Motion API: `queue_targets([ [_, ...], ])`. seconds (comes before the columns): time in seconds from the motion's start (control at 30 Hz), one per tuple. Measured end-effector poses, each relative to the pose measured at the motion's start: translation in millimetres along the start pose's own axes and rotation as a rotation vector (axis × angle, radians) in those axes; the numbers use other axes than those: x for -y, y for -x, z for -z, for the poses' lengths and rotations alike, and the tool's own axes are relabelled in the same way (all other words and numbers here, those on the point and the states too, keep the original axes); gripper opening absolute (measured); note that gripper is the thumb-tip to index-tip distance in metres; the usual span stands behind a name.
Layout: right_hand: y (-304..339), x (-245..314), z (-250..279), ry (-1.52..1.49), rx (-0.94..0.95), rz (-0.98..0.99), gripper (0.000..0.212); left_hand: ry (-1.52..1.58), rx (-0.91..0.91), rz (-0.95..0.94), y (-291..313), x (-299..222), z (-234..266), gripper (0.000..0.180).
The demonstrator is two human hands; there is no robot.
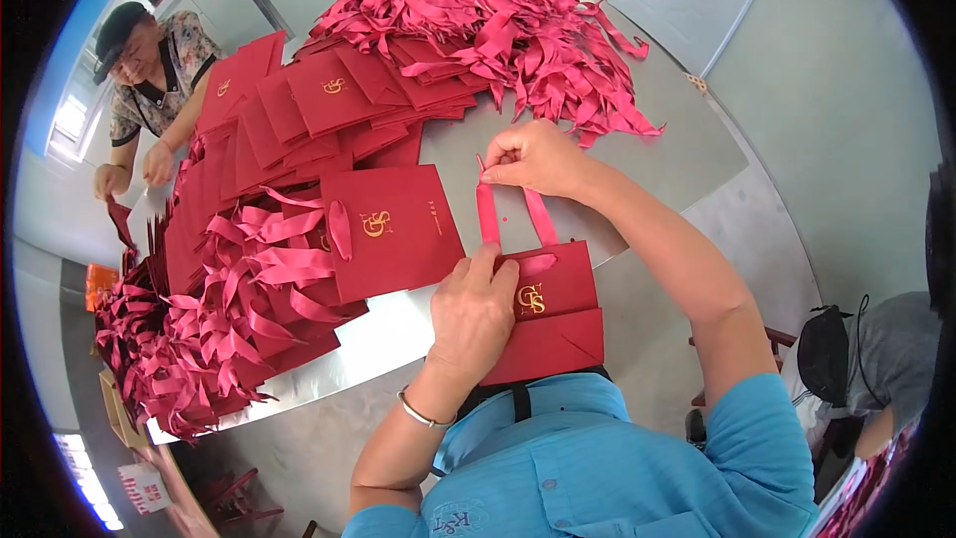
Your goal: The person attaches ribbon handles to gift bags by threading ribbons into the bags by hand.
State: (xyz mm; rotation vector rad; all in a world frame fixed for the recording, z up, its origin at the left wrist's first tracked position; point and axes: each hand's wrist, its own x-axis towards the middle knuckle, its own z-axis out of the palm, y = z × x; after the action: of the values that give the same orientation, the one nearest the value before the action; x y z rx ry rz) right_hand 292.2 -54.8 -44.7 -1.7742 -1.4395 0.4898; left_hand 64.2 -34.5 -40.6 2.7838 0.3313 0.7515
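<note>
A red paper gift bag (558, 284) with gold lettering lies at the table's near edge, close against my body. My left hand (473, 314) rests on its upper left corner, fingers pressed together over the top edge by the ribbon. Above the bag, my right hand (543, 157) pinches a pink ribbon (539, 217) that runs down to the bag's top edge in two strands. A short pink ribbon piece also shows on the bag's front, just below the rim. Left of my left hand, another red bag (398, 229) lies flat on the pile.
A large heap of pink ribbons (478, 10) covers the table's far side. Stacked red bags (329, 100) fill the middle left, and bags with ribbon handles (229, 299) pile up at the left edge. Across the table a person (164, 80) handles a red bag; another person (886, 359) is at the right.
</note>
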Motion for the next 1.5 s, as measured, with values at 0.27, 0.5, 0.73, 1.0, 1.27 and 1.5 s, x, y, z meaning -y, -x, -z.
queue_targets([
  [0.27,5.2,-3.0,14.5,0.143,-0.421,0.178,0.018,0.136,-0.040,0.003,-0.8,7.9,-1.7,0.014],
  [0.5,68.3,22.0,12.4,0.363,-0.326,0.391,0.010,0.185,0.012,-0.047,1.8,7.2,7.7,0.020],
  [0.73,79.3,16.9,1.4,0.417,-0.248,0.333,0.013,0.284,-0.032,0.017,9.5,5.1,12.2,0.036],
  [1.0,92.8,62.0,-24.5,0.376,-0.201,0.448,0.015,0.407,-0.057,0.153,13.0,17.4,-0.3,0.038],
  [1.27,95.9,59.5,-41.0,0.559,-0.238,0.456,0.016,0.236,-0.122,0.070,12.2,13.3,-5.4,0.033],
  [1.5,90.8,47.9,-43.2,0.540,-0.183,0.466,0.017,0.179,-0.125,0.038,11.1,13.3,-6.9,0.030],
])
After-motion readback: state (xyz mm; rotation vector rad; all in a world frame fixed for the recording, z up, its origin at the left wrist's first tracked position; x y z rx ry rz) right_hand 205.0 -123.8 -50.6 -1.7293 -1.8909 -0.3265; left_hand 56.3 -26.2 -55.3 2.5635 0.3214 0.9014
